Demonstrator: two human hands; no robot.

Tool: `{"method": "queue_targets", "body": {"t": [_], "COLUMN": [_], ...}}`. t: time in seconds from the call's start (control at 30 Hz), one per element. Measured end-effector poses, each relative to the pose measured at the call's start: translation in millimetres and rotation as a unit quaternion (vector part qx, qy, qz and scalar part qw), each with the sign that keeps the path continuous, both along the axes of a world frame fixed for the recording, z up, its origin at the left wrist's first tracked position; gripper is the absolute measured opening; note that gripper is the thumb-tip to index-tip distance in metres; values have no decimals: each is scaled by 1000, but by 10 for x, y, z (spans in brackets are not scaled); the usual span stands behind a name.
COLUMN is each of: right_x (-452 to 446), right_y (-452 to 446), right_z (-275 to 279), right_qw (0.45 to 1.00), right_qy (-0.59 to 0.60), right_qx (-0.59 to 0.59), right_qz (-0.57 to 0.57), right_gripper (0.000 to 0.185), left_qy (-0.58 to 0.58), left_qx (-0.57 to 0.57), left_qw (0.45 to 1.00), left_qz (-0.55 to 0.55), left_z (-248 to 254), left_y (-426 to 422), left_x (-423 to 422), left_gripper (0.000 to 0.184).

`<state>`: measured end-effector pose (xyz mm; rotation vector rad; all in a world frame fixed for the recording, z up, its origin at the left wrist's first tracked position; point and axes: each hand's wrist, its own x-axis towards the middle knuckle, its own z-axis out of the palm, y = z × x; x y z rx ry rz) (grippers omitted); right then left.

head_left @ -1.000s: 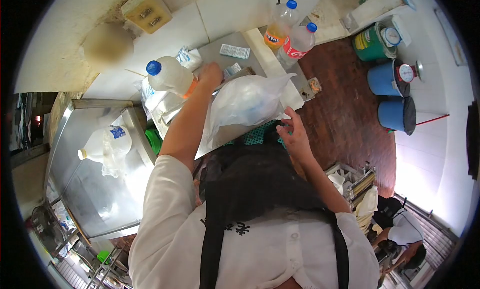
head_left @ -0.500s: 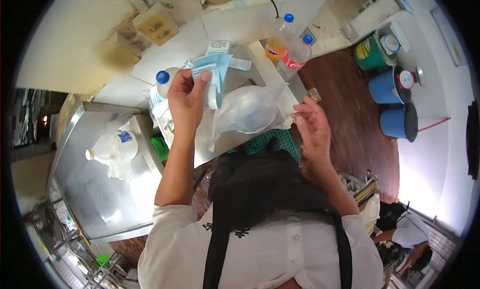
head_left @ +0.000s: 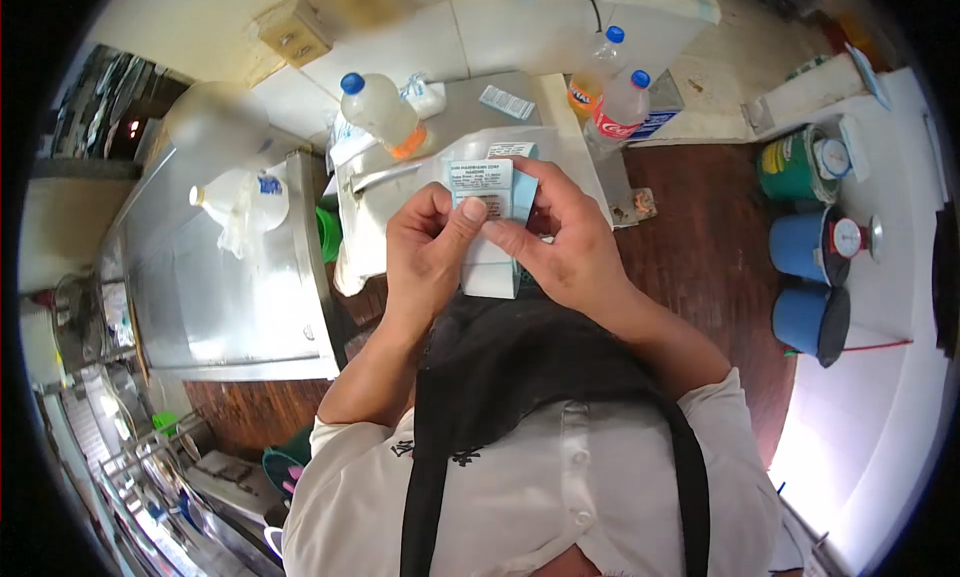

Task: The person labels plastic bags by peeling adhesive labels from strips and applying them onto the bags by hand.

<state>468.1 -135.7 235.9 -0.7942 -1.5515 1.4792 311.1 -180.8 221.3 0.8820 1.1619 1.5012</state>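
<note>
A strip of printed labels (head_left: 480, 177) on pale blue backing is held up in front of my chest, with a blank white length hanging below it. My left hand (head_left: 432, 239) pinches it from the left, thumb lying across the lower print. From the right, my right hand (head_left: 572, 239) grips the folded blue part, its thumb near the left one. Behind the hands, translucent plastic (head_left: 545, 142) shows in part on the counter. Another printed label (head_left: 507, 102) lies farther back on the counter.
A blue-capped bottle (head_left: 375, 105) stands at the counter's back left. Right of it are an orange-drink bottle (head_left: 598, 67) and a red-labelled bottle (head_left: 622, 107). A large plastic jug (head_left: 240, 202) rests on the steel surface (head_left: 220, 297). Blue buckets (head_left: 805, 322) line the right wall.
My right hand has come in from the right and taken hold of the label strip. My left hand has brought the strip rightward and lower, towards my chest. The view has shifted.
</note>
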Motion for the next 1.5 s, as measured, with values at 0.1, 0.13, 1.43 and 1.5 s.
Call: {"method": "queue_targets", "body": {"t": [0.1, 0.13, 1.43, 1.5], "right_x": [80, 92, -342, -212], "right_y": [-17, -17, -499, -466], "right_z": [-96, -120, -105, -67], "right_qw": [998, 998, 994, 994], "right_qy": [28, 25, 29, -16], "right_qx": [-43, -37, 64, 106], "right_qz": [35, 41, -78, -14], "right_gripper": [50, 50, 11, 8], "left_qy": [10, 10, -420, -332], "left_qx": [-29, -33, -115, -142], "left_qw": [999, 999, 810, 825], "left_qz": [17, 19, -393, -434], "left_z": [-6, -1, -362, -466], "left_y": [-139, -177, -479, -471], "left_x": [88, 106, -810, -744], "left_gripper": [22, 22, 86, 85]}}
